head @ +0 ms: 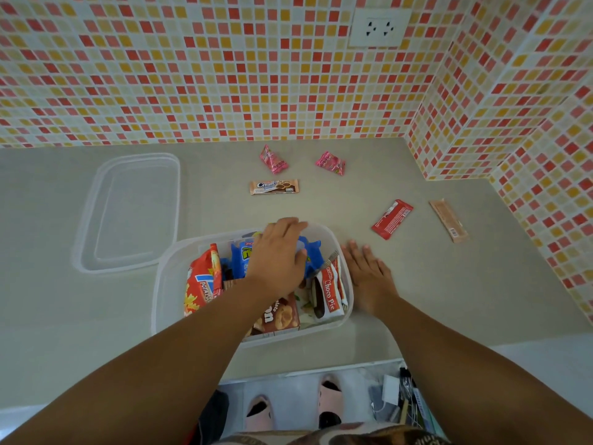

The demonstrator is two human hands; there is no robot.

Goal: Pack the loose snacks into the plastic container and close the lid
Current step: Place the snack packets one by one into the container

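The clear plastic container (167,284) sits at the counter's front, filled with several snack packs, among them a red chip bag (200,284), a blue pack (313,253) and a Choco Pie pack (330,290). My left hand (277,255) reaches into it, palm down, fingers pressing on the blue pack. My right hand (369,273) lies flat against the container's right wall. Its clear lid (96,220) rests on the counter to the left. Loose on the counter: two pink packets (273,159) (331,163), a brown cream biscuit bar (274,186), a red bar (392,219) and a tan bar (448,220).
Mosaic tiled walls close off the back and right of the grey counter (433,284). A white socket (380,27) is on the back wall. Below the counter's front edge I see feet in pink slippers (330,399) and clutter with cables (398,399).
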